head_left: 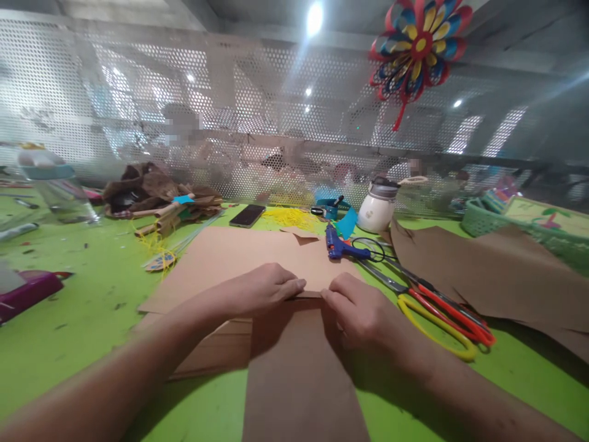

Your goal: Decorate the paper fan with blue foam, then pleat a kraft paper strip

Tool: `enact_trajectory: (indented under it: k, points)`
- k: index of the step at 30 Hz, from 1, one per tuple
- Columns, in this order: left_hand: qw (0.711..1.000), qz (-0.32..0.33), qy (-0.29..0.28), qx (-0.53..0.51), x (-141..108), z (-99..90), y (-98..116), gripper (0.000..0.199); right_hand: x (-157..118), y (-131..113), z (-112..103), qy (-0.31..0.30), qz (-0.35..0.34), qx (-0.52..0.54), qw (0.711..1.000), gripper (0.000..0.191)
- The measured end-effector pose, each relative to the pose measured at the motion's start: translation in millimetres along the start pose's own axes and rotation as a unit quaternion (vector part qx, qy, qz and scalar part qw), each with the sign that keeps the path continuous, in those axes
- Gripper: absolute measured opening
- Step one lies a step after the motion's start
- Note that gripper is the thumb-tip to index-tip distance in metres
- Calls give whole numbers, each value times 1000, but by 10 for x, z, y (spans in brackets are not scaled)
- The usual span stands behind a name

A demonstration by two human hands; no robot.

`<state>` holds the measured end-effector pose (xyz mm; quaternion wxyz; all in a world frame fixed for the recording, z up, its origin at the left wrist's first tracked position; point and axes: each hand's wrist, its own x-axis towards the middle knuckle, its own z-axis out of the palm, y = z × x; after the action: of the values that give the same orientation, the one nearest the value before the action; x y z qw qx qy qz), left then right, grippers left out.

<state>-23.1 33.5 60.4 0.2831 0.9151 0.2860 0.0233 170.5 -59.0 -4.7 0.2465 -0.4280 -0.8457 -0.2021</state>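
A long brown paper strip (304, 374) runs from the bottom edge up to a narrow folded edge between both hands. My left hand (267, 288) presses on the fold's left end, its fingers together on the paper. At the right end, my right hand (361, 307) pinches the edge between thumb and curled fingers. Beneath and behind them lie flat sheets of light brown paper (221, 252). A blue glue gun (339, 245) rests at the sheets' back right. Scissors with yellow handles (437, 328) and a red-handled pair (455, 316) lie right of my right hand.
A phone (247, 215), yellow shreds (292, 217) and a white bottle (377, 209) stand or lie at the back. Brown paper (497, 270) and a green basket (483, 221) are at right. Left are a clear container (64, 196), paper rolls (168, 218) and a purple object (32, 294).
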Motion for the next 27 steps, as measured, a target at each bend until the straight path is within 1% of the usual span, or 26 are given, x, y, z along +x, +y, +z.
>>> enact_trajectory:
  k: [4, 7, 9, 12, 14, 16, 18, 19, 20, 22, 23, 25, 27]
  points:
    - [998, 24, -41, -50, -30, -3, -14, 44, 24, -13, -68, 21, -12, -2, 1000, 15]
    - [996, 29, -55, -71, -45, -12, -10, 43, 31, -27, -112, 31, -9, 2, 999, 19]
    - [995, 23, -58, -80, -44, -3, -6, 41, 32, -38, -125, 32, 9, 20, 999, 23]
    - [993, 9, -54, -102, -28, 29, -19, 40, 34, -45, -125, 33, 62, 65, 995, 26]
    - [992, -1, -49, -117, -14, 52, -40, 43, 39, -31, -122, 36, 85, 111, 990, 23]
    - [992, -8, -46, -120, -1, 69, -60, 46, 46, 3, -128, 52, 105, 177, 977, 22]
    - [993, -12, -41, -109, 9, 78, -65, 45, 53, 50, -144, 60, 147, 260, 952, 31]
    - [994, -11, -40, -101, 13, 81, -60, 43, 57, 74, -154, 52, 182, 303, 934, 36]
    - [995, -8, -41, -94, 15, 84, -52, 40, 63, 94, -165, 36, 223, 340, 913, 36]
    - [996, 0, -43, -83, 14, 95, -26, 35, 80, 115, -182, -17, 300, 399, 866, 24]
    - [996, 5, -43, -78, 11, 103, -11, 33, 88, 114, -187, -47, 327, 425, 843, 23]
    - [997, 17, -35, -61, -3, 122, 20, 31, 100, 95, -188, -100, 356, 476, 798, 37]
    - [999, 31, -20, -37, -23, 140, 53, 30, 100, 68, -177, -133, 372, 532, 749, 41]
